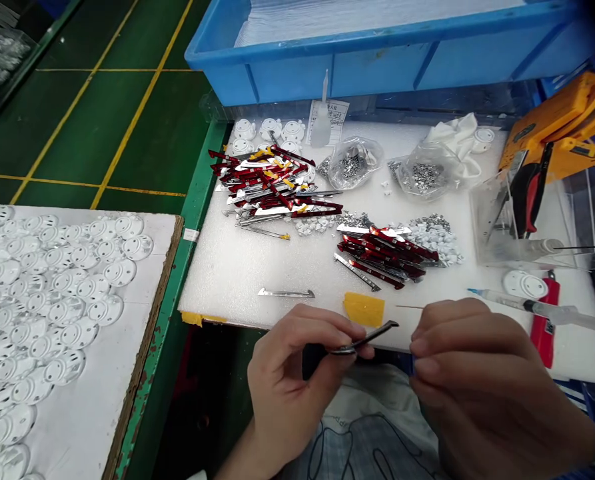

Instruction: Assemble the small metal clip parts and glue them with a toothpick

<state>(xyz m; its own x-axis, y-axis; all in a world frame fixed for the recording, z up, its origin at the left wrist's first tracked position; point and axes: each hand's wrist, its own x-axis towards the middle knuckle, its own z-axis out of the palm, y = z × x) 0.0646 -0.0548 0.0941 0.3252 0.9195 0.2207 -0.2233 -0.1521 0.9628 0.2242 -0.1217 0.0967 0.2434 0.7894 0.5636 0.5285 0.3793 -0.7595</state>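
Note:
My left hand (292, 377) pinches a narrow curved metal strip (372, 335) with a dark grip at its end, just in front of the white foam sheet (227, 280). My right hand (492, 373) is close by, with its fingertips together on a thin wire (407, 307) that sticks out to the left. A small blue bit shows at those fingertips. A yellow foam square (364, 309) lies just beyond my hands, beside a loose metal strip (286, 293). Two piles of red and silver strips (272, 187) (387, 257) sit farther back on the foam.
Bags of small metal parts (353, 167) and a syringe (527, 307) lie on the foam. Behind stands a blue crate (377, 67). To the right are pliers in an acrylic box (520, 220). A board of white discs (42, 313) sits left, above a green floor.

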